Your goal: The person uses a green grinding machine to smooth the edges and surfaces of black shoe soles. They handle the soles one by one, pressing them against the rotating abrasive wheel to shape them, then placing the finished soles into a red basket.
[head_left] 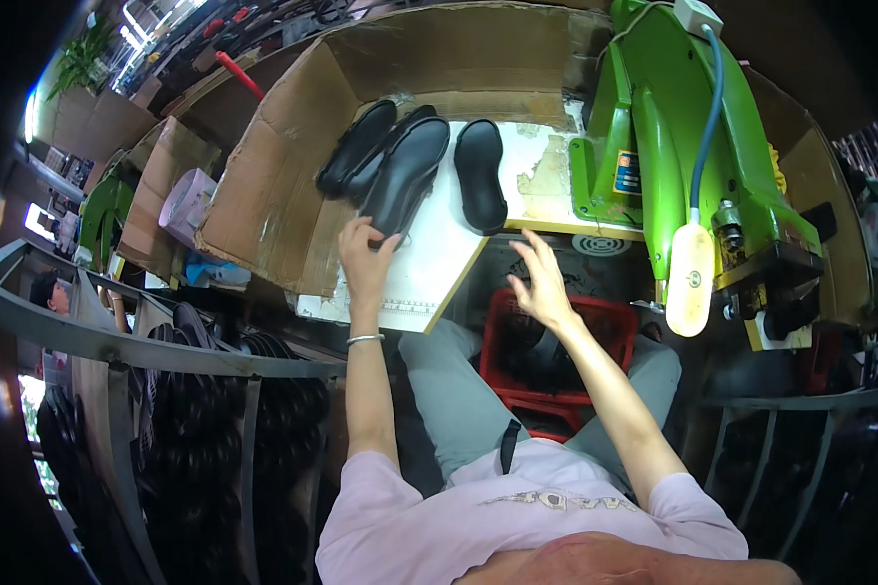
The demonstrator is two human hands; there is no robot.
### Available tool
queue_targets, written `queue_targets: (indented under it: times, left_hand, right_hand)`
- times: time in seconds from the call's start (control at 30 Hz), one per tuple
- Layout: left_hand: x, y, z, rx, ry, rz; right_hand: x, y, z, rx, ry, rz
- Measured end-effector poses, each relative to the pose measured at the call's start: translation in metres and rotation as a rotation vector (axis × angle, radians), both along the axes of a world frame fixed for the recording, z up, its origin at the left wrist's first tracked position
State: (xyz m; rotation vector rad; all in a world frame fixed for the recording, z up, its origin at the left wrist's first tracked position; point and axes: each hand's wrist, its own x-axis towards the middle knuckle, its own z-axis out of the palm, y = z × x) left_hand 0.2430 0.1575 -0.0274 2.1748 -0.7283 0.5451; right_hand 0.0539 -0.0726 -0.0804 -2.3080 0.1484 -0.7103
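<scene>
A black shoe (412,168) lies on the white tabletop (439,255), its near end towards me. My left hand (365,252) is at that near end, fingers curled and thumb against its edge. Beside it on the left, more black shoes (354,146) lie partly overlapped. To the right, a single black shoe-shaped piece (480,177) lies apart, smooth face up. My right hand (541,283) hovers off the table's near edge, fingers spread and holding nothing.
A green machine (654,146) stands on the right, with a pale yellow oval lamp (691,283) on a blue cable. Cardboard walls (439,58) enclose the table. Below, a red crate (556,336) sits between my legs. A metal rack (224,366) of black shoes stands at left.
</scene>
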Motion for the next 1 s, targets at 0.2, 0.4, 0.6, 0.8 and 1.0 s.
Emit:
queue_targets:
  times: [0.2,0.4,0.6,0.8,1.0]
  left_hand:
    - [-0.047,0.023,0.045,-0.067,-0.115,-0.024]
    - [-0.182,0.028,0.156,-0.061,-0.026,-0.384]
    - [-0.215,-0.056,0.089,-0.248,0.716,-1.106]
    - [-0.289,-0.163,0.016,-0.352,1.052,-0.889]
    - [-0.289,-0.193,0.012,-0.368,0.958,-0.843]
  right_hand:
    - [-0.062,0.017,-0.002,0.117,0.041,0.067]
    - [-0.115,0.027,0.034,0.125,-0.261,-0.123]
    - [-0.212,-0.003,-0.040,0.478,0.025,-0.085]
    - [-0.273,0.015,-0.023,1.354,0.237,-0.078]
    - [-0.283,0.018,-0.036,1.752,-0.054,-0.047]
